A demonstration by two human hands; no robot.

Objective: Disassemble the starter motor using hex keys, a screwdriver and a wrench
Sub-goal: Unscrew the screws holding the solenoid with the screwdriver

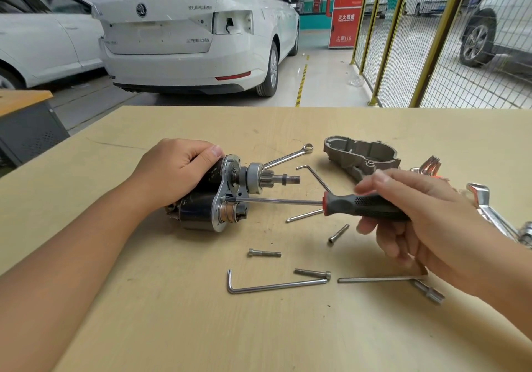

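Lower frame, my right hand (417,216) loosely grips the screwdriver (365,206); left hand (175,167) clamps the starter motor (213,196). Loose grip risks the tip slipping.

left hand (175,167): grips the starter motor (213,196) lying on the table (172,314)
right hand (417,216): holds the screwdriver (331,203), tip at the motor's plate
housing (362,155): apart, behind the screwdriver
loose on the table: wrench (288,157), hex keys (273,285), bolts (264,253)
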